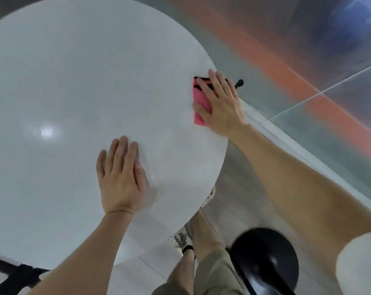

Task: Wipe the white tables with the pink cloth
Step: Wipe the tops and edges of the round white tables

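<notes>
A round white table (74,92) fills most of the view. A folded pink cloth (200,99) with a dark stripe lies at the table's right edge. My right hand (219,103) presses flat on the cloth with straight fingers and covers most of it. My left hand (120,177) rests flat on the bare tabletop nearer to me, fingers straight and together.
A black round stool (265,260) stands on the floor at the lower right, beside my leg. A glass wall with a white base rail (286,141) runs diagonally just past the table's right edge. A black table foot (240,83) pokes out beyond the cloth.
</notes>
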Motion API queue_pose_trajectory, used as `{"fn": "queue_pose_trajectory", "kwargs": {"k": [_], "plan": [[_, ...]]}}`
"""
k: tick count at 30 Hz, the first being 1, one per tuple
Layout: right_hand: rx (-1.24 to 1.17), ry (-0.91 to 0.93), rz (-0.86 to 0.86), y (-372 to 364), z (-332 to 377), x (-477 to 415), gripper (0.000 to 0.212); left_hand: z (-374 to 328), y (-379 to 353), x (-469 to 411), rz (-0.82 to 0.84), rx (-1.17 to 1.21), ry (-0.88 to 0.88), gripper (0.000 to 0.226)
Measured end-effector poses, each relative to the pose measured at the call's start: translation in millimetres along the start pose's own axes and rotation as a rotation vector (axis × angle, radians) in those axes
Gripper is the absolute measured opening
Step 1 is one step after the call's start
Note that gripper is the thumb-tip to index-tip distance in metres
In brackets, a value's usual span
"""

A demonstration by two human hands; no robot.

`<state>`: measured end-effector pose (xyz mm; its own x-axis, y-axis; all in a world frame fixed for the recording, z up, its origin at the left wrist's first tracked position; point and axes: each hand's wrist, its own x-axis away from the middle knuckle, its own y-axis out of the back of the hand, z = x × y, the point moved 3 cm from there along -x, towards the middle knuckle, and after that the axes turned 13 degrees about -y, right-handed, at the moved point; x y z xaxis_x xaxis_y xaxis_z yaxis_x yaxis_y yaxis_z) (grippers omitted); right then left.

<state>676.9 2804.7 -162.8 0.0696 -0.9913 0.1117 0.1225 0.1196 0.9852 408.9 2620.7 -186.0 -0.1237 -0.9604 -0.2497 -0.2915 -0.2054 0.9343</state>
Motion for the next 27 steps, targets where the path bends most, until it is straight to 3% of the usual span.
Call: {"fn": "queue_pose_trajectory", "kwargs": {"k": [3,8,11,13,16,18,19,20,23,25,27], "plan": [[-0.013,-0.096,-0.029,-10.0,24.2,10.4,0.071,0.6,0.4,1.4,-0.002,-0.011,-0.005,0.052],[-0.026,0.349,0.03,-23.9,79.1,162.7,0.064,0.5,2.1,3.0,-0.032,0.014,-0.016,0.053],[0.045,0.522,0.108,-21.1,62.2,158.9,0.068,0.3,0.9,0.9,-0.016,0.01,-0.029,0.051],[0.069,0.432,0.1,-15.6,45.2,107.8,0.07,0.9,2.7,-0.8,0.005,0.04,-0.028,0.05],[0.062,0.046,0.009,-7.3,37.8,26.3,0.073,4.2,21.2,8.8,-0.018,0.073,-0.044,0.047],[0.027,-0.122,-0.023,-13.1,71.2,14.9,0.074,12.9,42.8,29.3,-0.075,0.057,-0.026,0.045],[0.02,-0.111,-0.037,-20.0,99.8,26.9,0.073,18.8,52.8,43.3,-0.098,0.039,0.003,0.045],[0.03,-0.024,-0.047,-28.4,132.2,48.8,0.072,26.0,60.5,58.0,-0.113,0.017,0.036,0.045],[0.05,0.48,0.032,-45.6,210.8,146.8,0.067,54.9,70.4,96.3,-0.125,-0.078,0.143,0.04],[0.082,0.709,0.107,-46.9,216.0,186.7,0.066,71.0,71.3,113.5,-0.13,-0.123,0.202,0.04],[0.09,0.786,0.131,-44.6,188.3,182.6,0.068,84.0,69.2,121.0,-0.122,-0.139,0.225,0.041]]}}
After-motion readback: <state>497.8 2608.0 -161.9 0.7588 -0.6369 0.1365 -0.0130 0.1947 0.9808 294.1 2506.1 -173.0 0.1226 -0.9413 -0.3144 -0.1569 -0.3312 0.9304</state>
